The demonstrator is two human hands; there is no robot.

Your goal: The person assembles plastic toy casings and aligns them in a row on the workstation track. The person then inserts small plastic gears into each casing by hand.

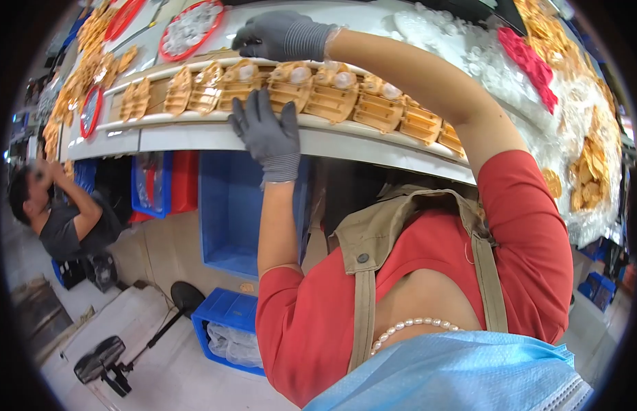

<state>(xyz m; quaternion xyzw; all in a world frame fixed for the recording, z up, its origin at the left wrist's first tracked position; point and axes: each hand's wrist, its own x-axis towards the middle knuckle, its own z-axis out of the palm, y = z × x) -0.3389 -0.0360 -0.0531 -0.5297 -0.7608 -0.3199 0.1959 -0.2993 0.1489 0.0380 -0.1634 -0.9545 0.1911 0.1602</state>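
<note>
A row of orange plastic pieces (pixel 287 88), several with a round clear part in them, lies along a white-edged rail on the bench. My left hand (pixel 267 133), in a grey glove, rests palm down on the rail's near edge with fingers spread, fingertips at one orange piece. Beyond the row, my right hand (pixel 284 36), gloved too, has its fingers bent and close together; what they hold, if anything, is hidden. Clear parts fill a red-rimmed tray (pixel 163 42) left of my right hand.
Orange pieces (pixel 590 171) and clear plastic bags lie at the right, near a pink cloth (pixel 524 61). Under the bench are a blue bin (pixel 226 236) and a red bin (pixel 185 181). Another person (pixel 65 212) is at the far left, by a black fan (pixel 103 359).
</note>
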